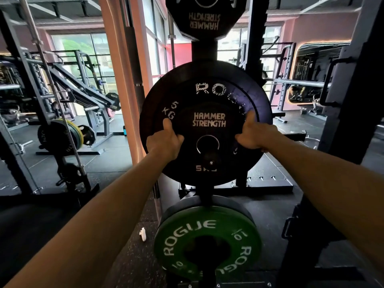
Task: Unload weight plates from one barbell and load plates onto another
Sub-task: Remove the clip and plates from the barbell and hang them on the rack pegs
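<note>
A small black Hammer Strength 5 kg plate point(208, 129) hangs in front of a larger black Rogue 5 kg bumper plate point(245, 92) on a storage rack. The end of the peg point(211, 160) shows just below the small plate's centre hole. My left hand point(164, 140) grips the small plate's left edge, thumb up on its face. My right hand point(254, 136) grips its right edge, thumb pointing up. A loaded barbell point(62, 136) with black and yellow-green plates sits low at the left.
A green Rogue 10 kg plate point(207, 242) hangs on the peg below, and another black Hammer Strength plate point(204, 16) above. Rack uprights point(349, 113) stand at the right, machines fill the left. A small white object point(143, 234) lies on the rubber floor.
</note>
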Action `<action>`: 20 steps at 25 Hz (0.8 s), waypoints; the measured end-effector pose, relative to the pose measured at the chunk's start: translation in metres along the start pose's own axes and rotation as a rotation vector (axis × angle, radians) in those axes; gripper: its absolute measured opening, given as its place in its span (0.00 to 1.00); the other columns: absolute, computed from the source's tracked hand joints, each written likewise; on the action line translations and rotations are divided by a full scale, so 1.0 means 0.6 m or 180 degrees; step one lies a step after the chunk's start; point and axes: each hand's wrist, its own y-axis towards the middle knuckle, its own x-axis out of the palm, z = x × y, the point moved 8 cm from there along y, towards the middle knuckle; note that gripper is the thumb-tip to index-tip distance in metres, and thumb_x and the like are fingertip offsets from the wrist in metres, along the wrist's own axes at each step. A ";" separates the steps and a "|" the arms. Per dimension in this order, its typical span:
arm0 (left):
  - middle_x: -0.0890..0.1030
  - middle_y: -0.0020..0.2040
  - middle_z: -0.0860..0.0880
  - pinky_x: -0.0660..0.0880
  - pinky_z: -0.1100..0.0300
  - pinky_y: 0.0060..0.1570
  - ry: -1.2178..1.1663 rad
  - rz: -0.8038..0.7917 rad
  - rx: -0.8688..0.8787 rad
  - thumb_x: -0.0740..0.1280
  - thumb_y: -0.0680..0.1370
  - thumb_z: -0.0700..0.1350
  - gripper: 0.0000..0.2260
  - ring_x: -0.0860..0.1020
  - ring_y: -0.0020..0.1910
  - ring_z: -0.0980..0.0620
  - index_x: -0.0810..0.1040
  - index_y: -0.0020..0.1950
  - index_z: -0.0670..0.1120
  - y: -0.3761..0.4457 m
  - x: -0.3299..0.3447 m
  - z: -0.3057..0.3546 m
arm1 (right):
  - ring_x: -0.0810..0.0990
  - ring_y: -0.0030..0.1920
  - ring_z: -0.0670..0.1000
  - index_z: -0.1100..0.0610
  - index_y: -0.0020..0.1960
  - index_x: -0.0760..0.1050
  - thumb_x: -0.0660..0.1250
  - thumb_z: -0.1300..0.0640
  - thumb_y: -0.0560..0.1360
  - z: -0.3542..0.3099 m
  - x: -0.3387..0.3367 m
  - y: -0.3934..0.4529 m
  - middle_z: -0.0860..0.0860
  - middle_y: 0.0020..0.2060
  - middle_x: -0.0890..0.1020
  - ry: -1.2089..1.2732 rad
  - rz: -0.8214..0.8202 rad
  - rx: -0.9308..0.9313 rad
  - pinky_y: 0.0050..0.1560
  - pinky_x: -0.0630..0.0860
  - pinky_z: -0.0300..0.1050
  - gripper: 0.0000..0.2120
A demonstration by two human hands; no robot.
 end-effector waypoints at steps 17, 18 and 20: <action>0.78 0.59 0.40 0.66 0.50 0.50 0.0606 -0.0499 -0.0054 0.60 0.80 0.54 0.28 0.77 0.57 0.39 0.52 0.75 0.45 0.085 0.030 0.013 | 0.70 0.67 0.62 0.58 0.76 0.44 0.64 0.48 0.75 -0.018 0.017 0.080 0.61 0.68 0.70 0.0109 0.0020 -0.0043 0.63 0.67 0.55 0.39; 0.78 0.60 0.40 0.67 0.50 0.51 0.0591 -0.0428 0.0040 0.60 0.80 0.56 0.29 0.77 0.58 0.38 0.54 0.75 0.45 0.080 0.020 0.016 | 0.71 0.66 0.63 0.58 0.75 0.47 0.65 0.48 0.74 -0.019 0.007 0.070 0.61 0.68 0.70 0.0148 0.0120 -0.0179 0.61 0.69 0.56 0.38; 0.77 0.61 0.40 0.71 0.48 0.54 0.0469 -0.0283 0.0231 0.62 0.77 0.61 0.33 0.76 0.59 0.38 0.58 0.74 0.45 0.066 0.000 0.016 | 0.70 0.66 0.63 0.57 0.73 0.53 0.68 0.48 0.73 -0.017 -0.010 0.047 0.60 0.69 0.67 0.0256 0.0260 -0.0432 0.60 0.70 0.57 0.37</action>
